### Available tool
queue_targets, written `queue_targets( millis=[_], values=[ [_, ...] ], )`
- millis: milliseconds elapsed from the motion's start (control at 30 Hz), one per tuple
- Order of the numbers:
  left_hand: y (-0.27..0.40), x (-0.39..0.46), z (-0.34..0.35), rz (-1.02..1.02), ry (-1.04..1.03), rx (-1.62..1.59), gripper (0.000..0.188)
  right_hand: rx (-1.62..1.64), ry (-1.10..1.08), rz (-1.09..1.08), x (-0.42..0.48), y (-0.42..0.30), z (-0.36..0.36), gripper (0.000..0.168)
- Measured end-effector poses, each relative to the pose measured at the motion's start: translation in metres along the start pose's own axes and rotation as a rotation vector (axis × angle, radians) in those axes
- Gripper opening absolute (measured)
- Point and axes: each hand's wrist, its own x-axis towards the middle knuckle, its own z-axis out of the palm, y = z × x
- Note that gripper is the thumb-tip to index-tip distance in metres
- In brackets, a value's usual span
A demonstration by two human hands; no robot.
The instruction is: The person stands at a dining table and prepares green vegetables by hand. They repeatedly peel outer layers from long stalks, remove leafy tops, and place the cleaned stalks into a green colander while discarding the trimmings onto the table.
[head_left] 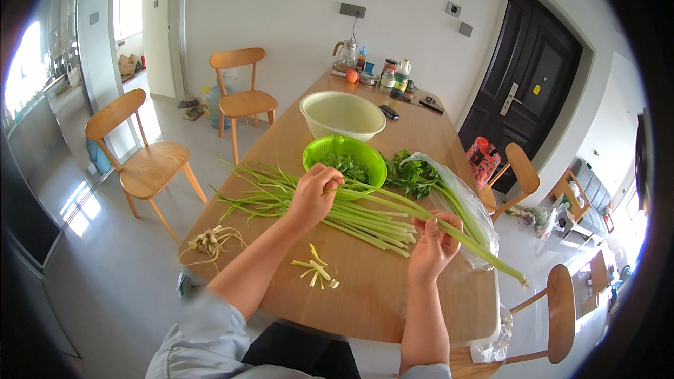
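A long celery stalk [403, 201] slants across the table, its root end reaching past the right edge. My right hand [436, 245] grips it partway along, and my left hand [317, 195] pinches its thin upper end above a green plastic colander [378, 169]. Celery leaves [345, 166] lie inside the colander. Below my hands a pile of leafless celery stalks [376, 226] spreads over the wood. Leafy celery [416, 176] sticks out of a clear plastic bag [484, 231] on the right. Small celery scraps [316, 271] lie near me.
The wooden table [363, 295] also holds a cream basin [342, 116] behind the colander and a root clump with string [208, 242] at left. Jars [388, 81], an apple [352, 76] and a glass kettle [346, 54] stand at the far end. Wooden chairs [152, 168] surround it.
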Motion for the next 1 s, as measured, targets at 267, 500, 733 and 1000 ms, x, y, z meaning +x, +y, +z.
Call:
queue_targets(
  millis=[267, 500, 733, 1000],
  values=[
    [0.007, 0.001, -0.003, -0.118, -0.156, -0.058, 0.034, 0.065, 0.093, 0.044, 0.006, 0.008, -0.006, 0.01],
    [-0.018, 0.002, -0.004, 0.026, -0.155, 0.032, 0.064, 0.112, 0.144, 0.096, 0.01, 0.005, -0.009, 0.009],
    [-0.052, -0.002, 0.002, -0.058, -0.21, 0.195, 0.072, 0.181, 0.193, 0.096, 0.013, 0.008, -0.016, 0.012],
    [-0.051, 0.016, -0.006, 0.038, -0.079, 0.18, 0.071, 0.234, 0.264, 0.117, 0.02, 0.003, -0.019, 0.01]
  ],
)
